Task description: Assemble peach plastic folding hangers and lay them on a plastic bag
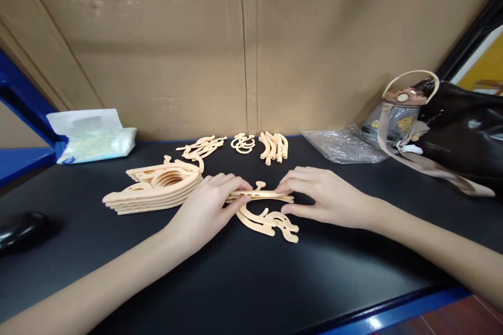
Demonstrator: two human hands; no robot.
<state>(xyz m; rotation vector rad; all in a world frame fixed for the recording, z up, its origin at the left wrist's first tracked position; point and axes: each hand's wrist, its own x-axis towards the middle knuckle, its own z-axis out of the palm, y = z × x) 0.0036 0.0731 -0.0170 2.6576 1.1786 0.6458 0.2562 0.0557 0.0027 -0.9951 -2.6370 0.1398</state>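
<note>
My left hand (214,199) pinches the left end of a cream plastic hanger piece (261,194) between thumb and fingers. On the other end of that piece, the fingertips of my right hand (314,193) close around it. The piece is seen edge-on, with small slots along its side, and a small knob stands up behind it. Just below lie loose curved hanger parts (257,224) and a hook-shaped part (288,230). Beside my left hand sits a neat stack of cream folded hangers (151,196); my wrist is close to its right side.
Along the cardboard back wall lie piles of thin parts (204,146), rings (242,143) and curved arms (274,146). A tissue pack (96,141) and a black mouse (21,230) are at left. Right: a plastic bag (341,145), strapped bottle (396,120) and black bag (463,131).
</note>
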